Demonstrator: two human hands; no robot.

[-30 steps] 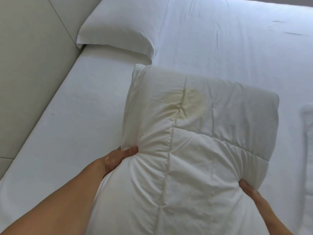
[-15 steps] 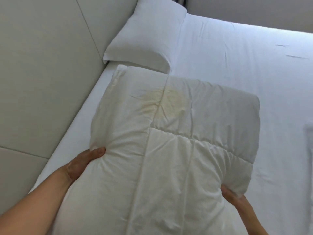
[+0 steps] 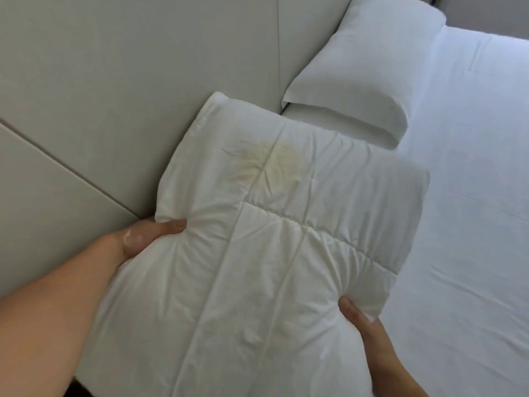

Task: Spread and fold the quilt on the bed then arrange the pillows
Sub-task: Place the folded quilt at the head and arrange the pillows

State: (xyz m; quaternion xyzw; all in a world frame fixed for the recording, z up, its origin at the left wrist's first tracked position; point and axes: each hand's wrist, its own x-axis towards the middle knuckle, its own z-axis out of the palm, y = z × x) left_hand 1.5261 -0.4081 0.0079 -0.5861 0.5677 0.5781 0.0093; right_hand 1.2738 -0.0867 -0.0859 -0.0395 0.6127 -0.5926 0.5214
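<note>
- Quilted pillow (image 3: 274, 239) is held above the near-left part of the bed. Its far-left corner is close to the headboard (image 3: 143, 81); I cannot tell whether they touch. It hides the mattress beneath it, so I also cannot tell whether its underside rests on the bed.
- The left hand (image 3: 143, 239) has a pinching grip on the pillow's left edge, with the thumb on top and the fingers hidden beneath.
- The right hand (image 3: 363, 322) grips the near-right edge the same way, thumb showing and fingers tucked under. Both grips bunch the cover into gathers.
- The step in hand is probably setting this pillow at the head of the bed. A white pillow (image 3: 363, 73) already lies further along, against the headboard.
- To place it well, bring its long edge square to the headboard and just beside the white pillow, without overlapping it.
- Keep both hands level, since the soft filling is likely to sag towards whichever side drops.
- Let go with both hands together, then smooth out the pinched sides.
- A yellowish stain (image 3: 274, 161) marks the top face, so turning that face down may look tidier.
- The bed sheet (image 3: 472, 196) is white, mostly smooth with faint creases, and runs off to the right.
- The headboard is made of pale grey-green padded panels with thin seams. A strip of grey wall shows at the top right.
</note>
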